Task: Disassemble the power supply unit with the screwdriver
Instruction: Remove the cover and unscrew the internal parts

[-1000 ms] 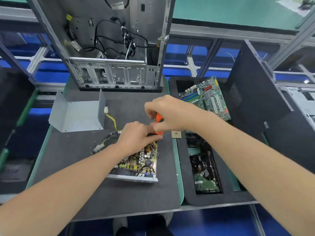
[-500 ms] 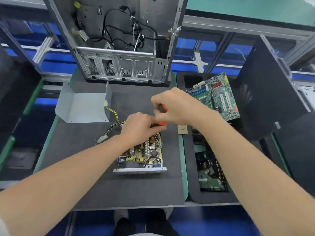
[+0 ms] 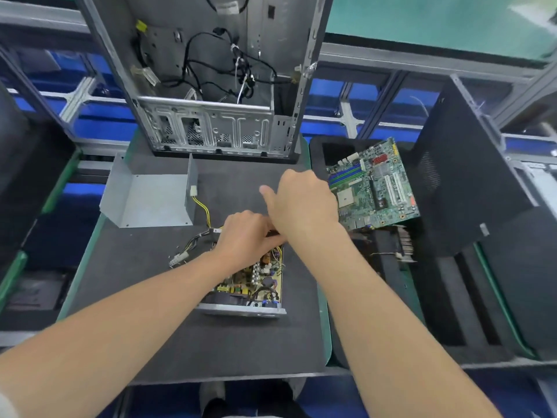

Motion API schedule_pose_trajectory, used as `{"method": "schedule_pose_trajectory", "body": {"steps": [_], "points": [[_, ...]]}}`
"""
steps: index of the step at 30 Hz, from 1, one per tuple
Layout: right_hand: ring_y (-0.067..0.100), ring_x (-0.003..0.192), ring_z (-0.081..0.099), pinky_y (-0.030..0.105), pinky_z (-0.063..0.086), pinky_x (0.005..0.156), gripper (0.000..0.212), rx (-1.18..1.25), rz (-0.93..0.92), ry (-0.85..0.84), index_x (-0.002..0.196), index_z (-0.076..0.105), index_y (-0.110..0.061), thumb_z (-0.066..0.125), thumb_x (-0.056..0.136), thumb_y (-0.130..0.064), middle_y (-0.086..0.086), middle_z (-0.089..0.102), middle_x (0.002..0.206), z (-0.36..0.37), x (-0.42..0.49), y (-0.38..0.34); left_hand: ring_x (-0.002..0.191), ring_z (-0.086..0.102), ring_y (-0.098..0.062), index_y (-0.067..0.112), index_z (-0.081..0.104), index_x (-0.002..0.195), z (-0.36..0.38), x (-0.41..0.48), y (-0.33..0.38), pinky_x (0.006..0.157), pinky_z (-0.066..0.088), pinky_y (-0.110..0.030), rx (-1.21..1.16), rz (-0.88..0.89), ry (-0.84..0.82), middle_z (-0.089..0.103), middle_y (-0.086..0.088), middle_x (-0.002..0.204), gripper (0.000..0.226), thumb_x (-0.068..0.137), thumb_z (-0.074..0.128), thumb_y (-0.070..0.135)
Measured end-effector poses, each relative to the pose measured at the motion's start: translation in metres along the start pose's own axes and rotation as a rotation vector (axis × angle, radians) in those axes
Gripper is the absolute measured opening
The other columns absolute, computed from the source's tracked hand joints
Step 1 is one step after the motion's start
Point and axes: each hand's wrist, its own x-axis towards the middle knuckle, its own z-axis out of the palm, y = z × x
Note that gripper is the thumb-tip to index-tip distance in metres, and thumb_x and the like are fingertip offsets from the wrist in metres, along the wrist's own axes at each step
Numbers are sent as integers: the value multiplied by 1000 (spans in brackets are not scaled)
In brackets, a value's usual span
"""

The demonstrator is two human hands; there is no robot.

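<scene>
The open power supply unit [image 3: 253,285] lies on the dark mat [image 3: 150,297], its circuit board bare and its yellow and black cables [image 3: 199,236] trailing to the left. My left hand [image 3: 245,236] sits over the unit's far end, its fingers curled together at the screwdriver's shaft. My right hand [image 3: 304,203] is just above and to the right, closed round the screwdriver [image 3: 272,233]. Only a thin dark-red strip of that tool shows between the two hands. The screw it works on is hidden.
The unit's grey metal cover [image 3: 147,203] lies at the left of the mat. An empty computer case [image 3: 217,86] stands behind it. To the right, a green motherboard [image 3: 373,185] leans in a black foam tray [image 3: 452,312], beside a black side panel [image 3: 464,176].
The view has tilted and shifted. My right hand has turned over the screwdriver, so the orange handle seen before is now covered. My left hand stays at the unit's far end.
</scene>
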Motion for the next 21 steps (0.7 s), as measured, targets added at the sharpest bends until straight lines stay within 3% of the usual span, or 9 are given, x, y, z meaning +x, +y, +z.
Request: {"method": "schedule_pose_trajectory", "body": {"steps": [2, 3, 5, 7, 9, 12, 14, 17, 21], "points": [[41, 95, 66, 37, 38, 63, 13, -62, -58, 46, 91, 54, -12, 61, 97, -21, 10, 56, 85, 7, 1, 3, 40, 4, 5, 22, 43, 43, -8, 5, 3, 50, 10, -13, -25, 14, 20, -1, 21, 42, 42, 78, 46, 44], [42, 89, 65, 37, 37, 62, 18, -117, -107, 43, 81, 47, -11, 62, 91, -11, 7, 45, 74, 7, 3, 7, 38, 4, 5, 21, 36, 44, -7, 8, 1, 49, 10, -12, -22, 21, 18, -2, 19, 41, 45, 79, 52, 44], [41, 79, 60, 37, 40, 61, 15, -136, -292, -63, 79, 48, -11, 60, 88, -11, 4, 36, 68, 1, 11, 18, 35, 25, -3, 30, 62, 57, -3, 8, -7, 45, 20, -20, 4, 29, -66, 24, 15, 34, 39, 86, 66, 55], [33, 77, 55, 39, 48, 64, 10, -98, -560, -265, 85, 54, -18, 60, 90, -25, 3, 49, 73, -15, 25, 32, 48, 57, -23, 44, 80, 83, 1, 7, -13, 52, 31, -29, 38, 63, -140, 58, 5, 46, 21, 88, 71, 62], [20, 73, 52, 37, 48, 67, 13, -119, -785, -385, 83, 53, -23, 63, 90, -27, -3, 59, 75, -29, 36, 44, 59, 66, -27, 44, 82, 93, 3, 7, -16, 55, 32, -30, 26, 65, -126, 66, 2, 55, 26, 88, 68, 66], [17, 70, 49, 38, 47, 67, 11, -140, -898, -367, 86, 55, -20, 63, 90, -26, -5, 60, 75, -32, 37, 48, 58, 65, -28, 43, 82, 93, 4, 8, -14, 55, 30, -31, 17, 64, -109, 63, 1, 51, 31, 87, 64, 68], [21, 75, 50, 42, 49, 70, 12, -104, -830, -290, 91, 56, -17, 60, 93, -28, -2, 60, 79, -27, 28, 46, 58, 66, -32, 39, 83, 88, 4, 6, -13, 54, 31, -31, 34, 78, -94, 62, 1, 50, 25, 88, 72, 62], [32, 89, 58, 43, 52, 74, 21, 60, -470, -120, 93, 53, -15, 59, 91, -36, 4, 58, 88, -18, 12, 39, 57, 65, -31, 41, 82, 87, 4, 3, -11, 52, 34, -31, 54, 66, -98, 55, 6, 45, 25, 90, 69, 62], [39, 92, 59, 37, 41, 70, 40, 110, -3, -34, 96, 60, -14, 57, 94, -54, 9, 58, 92, -7, 3, 13, 29, 35, -15, 27, 70, 57, -5, 4, -1, 43, 16, -15, 4, 94, -20, 4, 20, 39, 35, 83, 65, 51]]}}
